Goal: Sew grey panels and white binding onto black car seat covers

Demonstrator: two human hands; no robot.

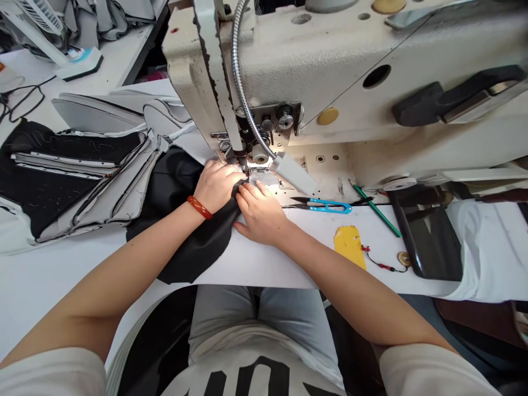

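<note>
Head view: left hand (216, 186) and right hand (259, 214) both grip fabric (193, 247) at 6 o'clock of foot (243, 165); judged best kept taut, flat, fingertips clear of it.

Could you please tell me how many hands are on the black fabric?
2. The left hand lies on the black fabric close under the sewing machine; the right hand presses its edge beside it. No other hands show.

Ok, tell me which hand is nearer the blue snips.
Right. The right hand lies just left of the blue snips; the left hand rests farther left on the black fabric.
</note>
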